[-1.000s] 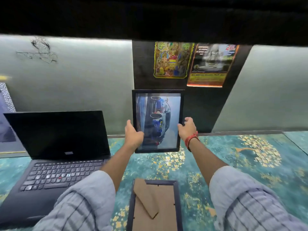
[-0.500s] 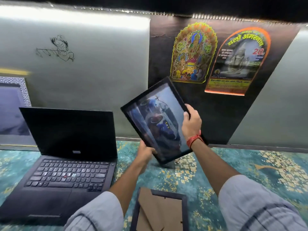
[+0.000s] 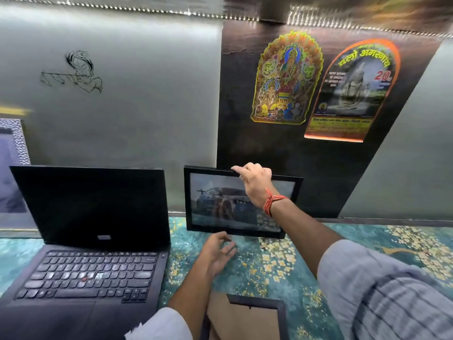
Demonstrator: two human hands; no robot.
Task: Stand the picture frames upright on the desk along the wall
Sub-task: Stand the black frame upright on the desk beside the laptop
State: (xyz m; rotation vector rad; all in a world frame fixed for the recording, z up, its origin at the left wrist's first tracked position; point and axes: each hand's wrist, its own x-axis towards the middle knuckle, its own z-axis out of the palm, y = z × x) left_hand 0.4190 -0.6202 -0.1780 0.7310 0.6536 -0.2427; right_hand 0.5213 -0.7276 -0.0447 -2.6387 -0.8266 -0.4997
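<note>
A black picture frame with a car photo [image 3: 220, 204] stands in landscape on the desk, close to the wall, just right of the laptop. My right hand [image 3: 255, 185] pinches its top edge near the middle. My left hand [image 3: 218, 253] hovers open over the desk just below the frame's lower edge, holding nothing. A second black frame [image 3: 247, 317] lies face down at the near edge, its brown backing up, partly hidden by my left forearm.
An open black laptop [image 3: 93, 241] sits on the left of the patterned teal desk [image 3: 282, 266]. A silver-bordered picture [image 3: 12, 173] leans on the wall at far left. Two stickers [image 3: 286, 79] hang on the dark wall panel above.
The frame was held tilted in the air by both hands; it has turned to landscape and come down onto the desk by the wall. My left hand has let go and dropped below it.
</note>
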